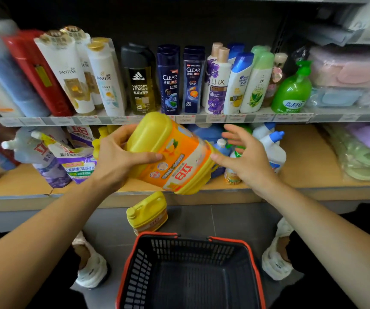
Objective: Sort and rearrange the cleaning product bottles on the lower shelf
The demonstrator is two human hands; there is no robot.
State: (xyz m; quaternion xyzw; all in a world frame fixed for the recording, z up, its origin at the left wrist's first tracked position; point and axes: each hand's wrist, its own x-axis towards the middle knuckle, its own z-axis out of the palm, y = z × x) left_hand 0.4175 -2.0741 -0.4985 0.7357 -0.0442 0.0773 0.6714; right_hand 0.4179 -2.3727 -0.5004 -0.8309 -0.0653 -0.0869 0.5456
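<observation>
The left hand [117,157] grips a big yellow jug [168,152] with an orange label, fingers curled over its upper end and the thumb laid flat across the label. The jug is held in the air in front of the lower shelf [302,157], at the level of its front edge, tilted with its top up to the left and its base down to the right.

The right hand [244,157] is beside the jug's base with its fingers spread and straight, gripping nothing. Its thumb tip is right at the base's edge (whether it touches, I cannot tell).

A smaller yellow jug [147,211] stands on the floor below the shelf, leaning a little, just behind the black basket [139,270] with an orange rim. The person's white shoes [92,268] flank the basket.

On the lower shelf, refill pouches [74,157] lean at the left. Behind the held jug there is a blue bottle [208,132], partly hidden. To the right of it stand white bottles [273,148] with blue caps, behind the right hand. The shelf's right end holds soft packs in clear wrap (blurred).

The shelf above carries a row of shampoo bottles [168,81] and, at the right end of the row, a green pump bottle [291,90].
</observation>
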